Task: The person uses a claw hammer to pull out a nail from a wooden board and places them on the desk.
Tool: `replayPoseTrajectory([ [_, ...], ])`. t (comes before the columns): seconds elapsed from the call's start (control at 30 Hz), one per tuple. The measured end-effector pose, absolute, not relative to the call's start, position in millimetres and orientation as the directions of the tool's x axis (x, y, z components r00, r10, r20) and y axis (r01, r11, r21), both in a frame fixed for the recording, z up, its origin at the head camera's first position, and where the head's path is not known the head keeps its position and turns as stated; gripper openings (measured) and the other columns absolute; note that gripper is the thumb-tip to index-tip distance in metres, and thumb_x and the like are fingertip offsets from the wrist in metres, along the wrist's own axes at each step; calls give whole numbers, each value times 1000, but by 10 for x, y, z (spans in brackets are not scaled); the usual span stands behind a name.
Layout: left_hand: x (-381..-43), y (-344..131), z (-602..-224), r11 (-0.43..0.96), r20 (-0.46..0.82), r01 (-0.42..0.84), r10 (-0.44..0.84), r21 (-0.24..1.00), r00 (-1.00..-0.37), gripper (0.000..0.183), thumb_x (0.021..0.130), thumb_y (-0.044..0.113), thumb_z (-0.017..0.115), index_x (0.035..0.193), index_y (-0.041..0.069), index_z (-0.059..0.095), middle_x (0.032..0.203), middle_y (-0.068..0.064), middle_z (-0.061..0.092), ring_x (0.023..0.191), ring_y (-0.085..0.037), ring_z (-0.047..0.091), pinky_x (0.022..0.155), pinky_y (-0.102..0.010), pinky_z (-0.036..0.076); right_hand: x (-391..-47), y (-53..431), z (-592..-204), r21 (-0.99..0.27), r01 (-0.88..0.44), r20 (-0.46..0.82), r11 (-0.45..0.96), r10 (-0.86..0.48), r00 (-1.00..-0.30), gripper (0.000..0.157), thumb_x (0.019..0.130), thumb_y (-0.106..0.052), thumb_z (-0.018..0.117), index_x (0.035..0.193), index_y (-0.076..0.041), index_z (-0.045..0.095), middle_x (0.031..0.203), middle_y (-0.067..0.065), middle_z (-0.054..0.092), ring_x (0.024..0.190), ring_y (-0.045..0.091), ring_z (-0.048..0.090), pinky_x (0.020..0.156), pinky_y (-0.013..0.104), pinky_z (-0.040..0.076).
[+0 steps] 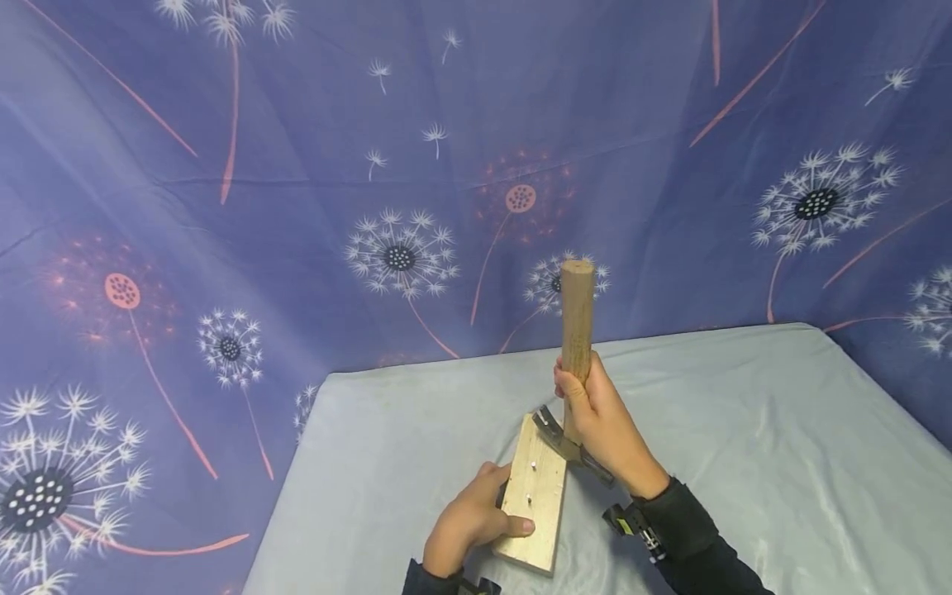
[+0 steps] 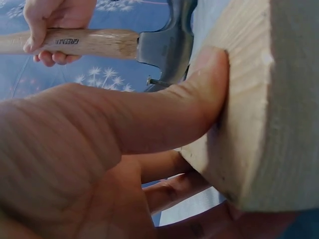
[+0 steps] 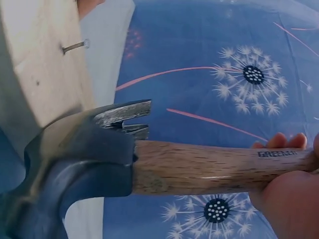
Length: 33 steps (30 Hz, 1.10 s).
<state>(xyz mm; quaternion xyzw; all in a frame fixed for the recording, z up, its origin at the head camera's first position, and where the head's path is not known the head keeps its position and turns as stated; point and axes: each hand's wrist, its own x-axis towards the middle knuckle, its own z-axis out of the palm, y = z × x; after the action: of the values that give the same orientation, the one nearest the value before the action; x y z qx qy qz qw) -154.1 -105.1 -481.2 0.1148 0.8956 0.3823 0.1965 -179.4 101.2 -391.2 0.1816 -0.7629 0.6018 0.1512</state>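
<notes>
My right hand (image 1: pixel 610 426) grips a claw hammer by its wooden handle (image 1: pixel 577 318), which stands up. The dark metal hammer head (image 3: pixel 79 154) is over the far end of a pale wooden board (image 1: pixel 549 504); whether they touch, I cannot tell. Two nails stick up from the board, the farther nail (image 1: pixel 533 466) and the nearer nail (image 1: pixel 530 499). My left hand (image 1: pixel 468 516) holds the board's left edge near its close end, thumb on top and fingers beneath. In the left wrist view one nail (image 2: pixel 158 82) shows beside the hammer head.
A pale grey cloth (image 1: pixel 394 430) covers the table. Behind it hangs a blue-purple curtain (image 1: pixel 312 149) with a dandelion print. Each wrist bears a strapped device, such as the black one on the right wrist (image 1: pixel 632 529).
</notes>
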Motion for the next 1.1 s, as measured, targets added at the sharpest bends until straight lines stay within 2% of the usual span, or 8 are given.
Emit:
replayPoseTrajectory([
  [0.2,-1550,-1033,-4837,661,-272,43,366,749,-890,87,61,27,86,141,16,53,105,1,49,98,-22,52,88,-53,43,-1816,1064,-4117,-853,-476,473,216,-66,-878,22,106,-14,41,125,-4,40,102,10,51,94,24,55,82,34,46],
  [0.37,-1572,-1014,-4826,668,-273,52,372,743,-887,88,62,29,85,142,18,51,104,2,48,97,-22,52,87,-54,43,-1851,1152,-4256,-832,-530,535,163,-13,-845,20,105,-11,41,124,-3,42,101,12,52,93,25,54,83,30,45],
  [0.53,-1567,-1049,-4833,658,-250,73,383,750,-889,87,62,28,85,142,15,51,104,0,48,97,-23,52,87,-55,44,-1840,1157,-4298,-823,-555,559,123,-3,-829,20,105,-8,40,125,-2,41,103,11,51,95,26,54,85,30,45],
  [0.77,-1512,-1122,-4868,650,-249,62,376,758,-893,87,62,25,85,142,15,52,103,-1,47,95,-22,52,88,-54,44,-1812,1114,-4360,-818,-568,571,95,15,-821,21,105,-5,38,124,5,41,103,14,51,92,27,54,83,30,46],
  [1.1,-1551,-1087,-4829,646,-241,73,383,760,-892,88,62,27,85,142,14,51,104,-1,48,96,-23,53,84,-56,45,-1835,1136,-4313,-818,-568,571,89,0,-821,21,105,-6,38,125,-1,41,105,13,50,94,26,52,83,31,45],
])
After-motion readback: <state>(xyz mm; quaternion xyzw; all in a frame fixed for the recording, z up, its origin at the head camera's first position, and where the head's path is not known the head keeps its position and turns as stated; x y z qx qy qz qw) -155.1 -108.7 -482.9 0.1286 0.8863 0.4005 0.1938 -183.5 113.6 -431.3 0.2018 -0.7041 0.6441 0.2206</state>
